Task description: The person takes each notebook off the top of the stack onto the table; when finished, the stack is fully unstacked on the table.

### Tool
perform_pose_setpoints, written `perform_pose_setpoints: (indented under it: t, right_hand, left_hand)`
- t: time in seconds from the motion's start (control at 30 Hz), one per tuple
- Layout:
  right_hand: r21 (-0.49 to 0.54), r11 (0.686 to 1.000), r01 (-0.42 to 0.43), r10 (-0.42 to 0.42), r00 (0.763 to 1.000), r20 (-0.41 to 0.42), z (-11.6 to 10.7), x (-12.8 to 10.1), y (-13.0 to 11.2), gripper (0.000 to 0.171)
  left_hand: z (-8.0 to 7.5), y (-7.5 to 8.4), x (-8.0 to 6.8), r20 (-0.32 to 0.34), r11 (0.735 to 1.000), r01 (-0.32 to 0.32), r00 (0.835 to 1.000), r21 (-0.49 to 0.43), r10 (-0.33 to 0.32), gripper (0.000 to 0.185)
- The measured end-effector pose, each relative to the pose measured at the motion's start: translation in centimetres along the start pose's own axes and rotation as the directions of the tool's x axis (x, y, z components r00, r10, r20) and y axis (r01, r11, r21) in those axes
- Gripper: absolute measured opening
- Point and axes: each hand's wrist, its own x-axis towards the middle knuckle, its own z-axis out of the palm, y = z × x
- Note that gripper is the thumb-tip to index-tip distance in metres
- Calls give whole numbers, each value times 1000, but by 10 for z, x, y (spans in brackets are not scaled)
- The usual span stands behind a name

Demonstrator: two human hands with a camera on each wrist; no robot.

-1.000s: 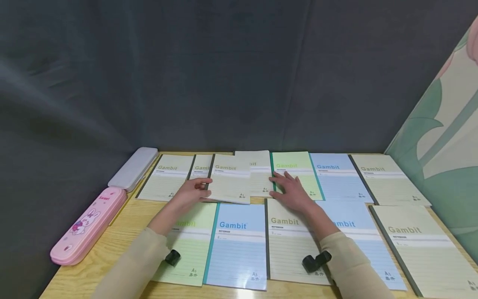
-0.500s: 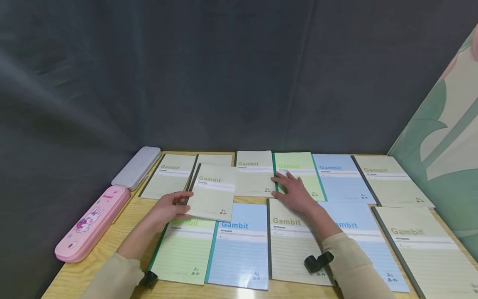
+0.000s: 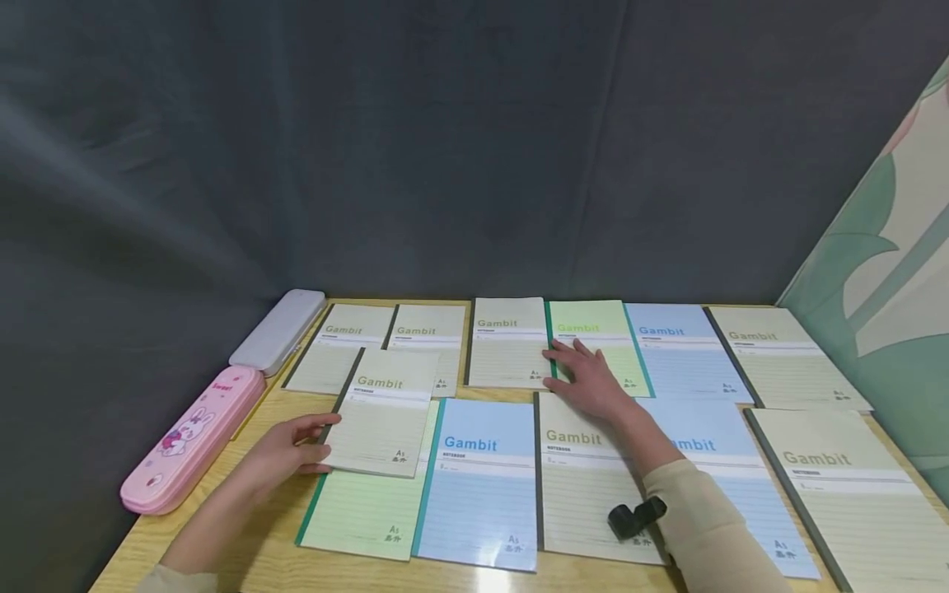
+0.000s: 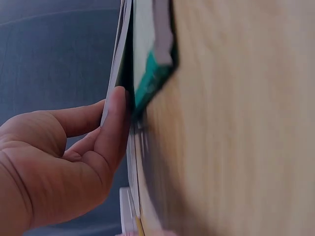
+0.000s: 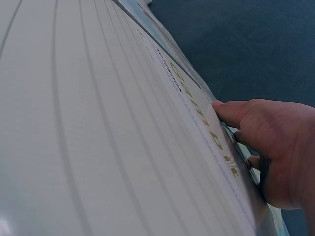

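Observation:
My left hand [image 3: 278,457] pinches the dark-spined left edge of a cream notebook [image 3: 385,420]. This notebook is raised over the front-row green notebook [image 3: 363,515], overlapping its upper part and the lower part of a cream notebook [image 3: 426,319] behind. The left wrist view shows the thumb and fingers [image 4: 115,110] on the held notebook's edge, above the green spine [image 4: 150,81] of the lower one. My right hand [image 3: 589,387] rests with spread fingers on the back-row green notebook [image 3: 589,317], fingertips at its spine, beside another cream notebook [image 3: 507,354].
Two rows of notebooks cover the wooden table [image 3: 259,527]; blue ones [image 3: 482,494] and cream ones [image 3: 853,486] lie in front. A pink pencil case [image 3: 193,445] and a white case [image 3: 278,333] line the left edge. A dark curtain [image 3: 445,148] hangs behind.
My left hand has drawn the cream notebook from the back row toward the front left, over the green notebook, uncovering the back-row cream notebooks. The right hand stays in place.

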Motion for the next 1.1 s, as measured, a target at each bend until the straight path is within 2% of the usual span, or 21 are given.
perform_pose_setpoints:
  t: [0.3, 0.63, 0.93, 1.1]
  right_hand:
    - [-1, 1000, 0, 0, 1000, 10, 1, 2, 2, 56]
    - [4, 1000, -6, 6, 1000, 12, 0, 1, 1, 55]
    - [-1, 1000, -13, 13, 1000, 11, -2, -1, 0, 55]
    - [5, 1000, -9, 9, 1000, 6, -1, -1, -1, 55]
  left_hand:
    - [-24, -18, -29, -51, 998, 49, 998, 36, -47, 50]
    - [-42, -34, -46, -112, 984, 111, 989, 137, -96, 51]
    - [-59, -46, -57, -74, 988, 116, 991, 104, -109, 54]
    - [-67, -49, -65, -99, 981, 133, 988, 140, -120, 53]
